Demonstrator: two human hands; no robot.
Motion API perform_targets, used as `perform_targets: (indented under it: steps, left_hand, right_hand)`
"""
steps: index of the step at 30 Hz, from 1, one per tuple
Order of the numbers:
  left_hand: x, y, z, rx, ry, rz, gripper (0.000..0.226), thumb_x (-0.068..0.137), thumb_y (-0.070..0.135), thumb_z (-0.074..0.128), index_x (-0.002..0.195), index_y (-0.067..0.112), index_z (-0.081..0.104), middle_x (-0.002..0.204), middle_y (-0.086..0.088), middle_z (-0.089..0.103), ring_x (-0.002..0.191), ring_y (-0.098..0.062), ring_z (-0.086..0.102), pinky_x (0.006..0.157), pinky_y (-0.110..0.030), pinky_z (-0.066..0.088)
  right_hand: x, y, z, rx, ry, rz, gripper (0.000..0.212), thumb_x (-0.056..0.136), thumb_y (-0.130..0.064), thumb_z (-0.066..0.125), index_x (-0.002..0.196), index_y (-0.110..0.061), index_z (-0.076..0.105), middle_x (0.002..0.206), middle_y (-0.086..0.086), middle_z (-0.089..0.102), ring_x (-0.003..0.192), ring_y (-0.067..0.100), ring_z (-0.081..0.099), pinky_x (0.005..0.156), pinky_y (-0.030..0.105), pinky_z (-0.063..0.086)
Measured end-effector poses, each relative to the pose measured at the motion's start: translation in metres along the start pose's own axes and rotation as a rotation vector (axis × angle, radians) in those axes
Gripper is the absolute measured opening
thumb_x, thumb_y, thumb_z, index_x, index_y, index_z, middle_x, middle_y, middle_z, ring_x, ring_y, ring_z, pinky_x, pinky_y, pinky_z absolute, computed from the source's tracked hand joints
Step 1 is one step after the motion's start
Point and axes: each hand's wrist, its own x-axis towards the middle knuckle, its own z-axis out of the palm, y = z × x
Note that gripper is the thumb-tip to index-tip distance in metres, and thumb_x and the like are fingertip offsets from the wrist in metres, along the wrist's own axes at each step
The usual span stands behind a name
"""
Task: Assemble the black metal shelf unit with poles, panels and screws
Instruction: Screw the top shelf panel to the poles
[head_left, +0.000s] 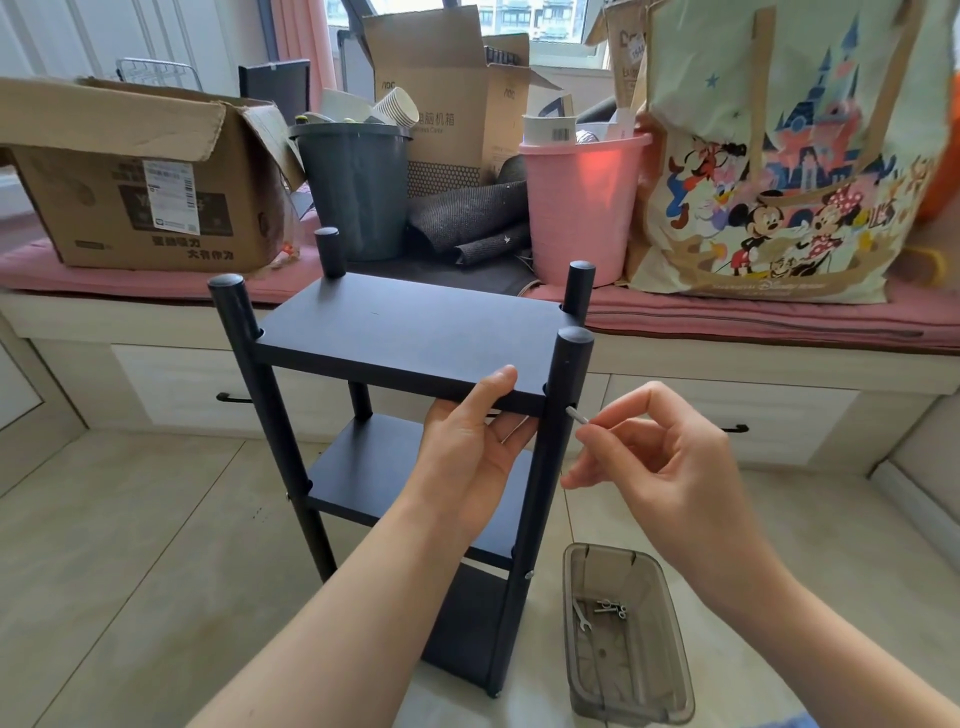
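The black shelf unit stands upright on the tiled floor, with a top panel (410, 332), a middle panel (374, 467) and a bottom panel set between several black poles. My left hand (470, 447) grips the front edge of the top panel, thumb on top and fingers underneath, beside the front right pole (558, 426). My right hand (670, 457) pinches a silver screw (577, 415) whose tip sits at a hole in that pole, level with the top panel.
A clear plastic tray (670, 691) on the floor to the right holds screws and a small wrench (584, 618). Behind the shelf runs a cushioned window bench with a cardboard box (140, 182), a grey bin (358, 192), a pink bin (579, 208) and a printed bag (769, 166).
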Motion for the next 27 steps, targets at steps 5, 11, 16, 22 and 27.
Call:
perform_targets:
  steps: [5, 11, 16, 22, 27]
  left_hand:
    - [0.0, 0.001, -0.001, 0.002, -0.013, 0.003, 0.036, 0.079, 0.02, 0.072, 0.11, 0.007, 0.059, 0.109, -0.018, 0.065, 0.104, -0.038, 0.072, 0.079, -0.033, 0.06]
    - [-0.001, 0.002, 0.001, -0.025, -0.012, 0.02, 0.069, 0.081, 0.026, 0.07, 0.143, 0.003, 0.049, 0.126, -0.019, 0.068, 0.105, -0.034, 0.072, 0.079, -0.034, 0.06]
    - [-0.002, 0.002, 0.001, -0.022, -0.017, 0.021, 0.069, 0.084, 0.025, 0.068, 0.145, 0.002, 0.046, 0.128, -0.021, 0.067, 0.106, -0.035, 0.072, 0.08, -0.035, 0.06]
    - [-0.002, 0.001, 0.001, -0.022, -0.015, 0.016, 0.055, 0.081, 0.023, 0.071, 0.13, 0.005, 0.055, 0.119, -0.017, 0.071, 0.105, -0.036, 0.072, 0.078, -0.034, 0.061]
    - [-0.003, 0.001, 0.004, -0.005, 0.018, 0.014, 0.045, 0.078, 0.022, 0.071, 0.119, 0.008, 0.059, 0.11, -0.015, 0.072, 0.103, -0.034, 0.073, 0.075, -0.033, 0.061]
  right_hand:
    - [0.002, -0.001, -0.001, 0.003, 0.015, -0.001, 0.01, 0.09, -0.009, 0.068, 0.086, -0.008, 0.058, 0.066, 0.007, 0.073, 0.064, 0.022, 0.073, 0.07, 0.034, 0.061]
    - [0.003, 0.0, 0.0, 0.011, 0.0, -0.004, 0.01, 0.091, -0.01, 0.067, 0.086, -0.009, 0.058, 0.066, 0.008, 0.072, 0.063, 0.022, 0.073, 0.07, 0.033, 0.06]
    - [0.007, 0.0, -0.001, 0.011, -0.005, -0.015, 0.01, 0.091, -0.01, 0.067, 0.086, -0.01, 0.059, 0.066, 0.008, 0.072, 0.063, 0.022, 0.073, 0.068, 0.029, 0.06]
    - [0.011, 0.001, -0.001, -0.002, 0.011, 0.03, 0.019, 0.088, -0.016, 0.072, 0.089, -0.011, 0.054, 0.065, 0.009, 0.072, 0.06, 0.022, 0.072, 0.066, 0.03, 0.059]
    - [0.015, 0.001, -0.005, -0.079, 0.063, 0.008, 0.021, 0.085, -0.02, 0.075, 0.082, -0.009, 0.058, 0.059, 0.008, 0.069, 0.052, 0.022, 0.067, 0.059, 0.028, 0.055]
